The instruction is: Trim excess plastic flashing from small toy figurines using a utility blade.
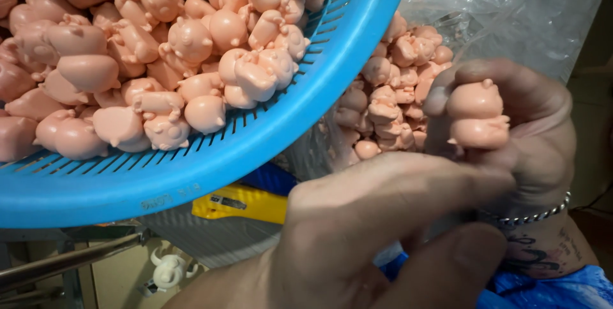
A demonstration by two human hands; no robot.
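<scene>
From the head view I see my right hand (511,130) clenched around two small pink pig figurines (477,116), stacked one above the other, in front of a clear plastic bag (511,9) holding more of them. My left hand (383,232) sits low and close to the camera, thumb and finger extended; I cannot tell whether it grips anything. A blue slotted basket (287,124) heaped with the same figurines fills the upper left, with a yellow tool (239,203) beneath it.
</scene>
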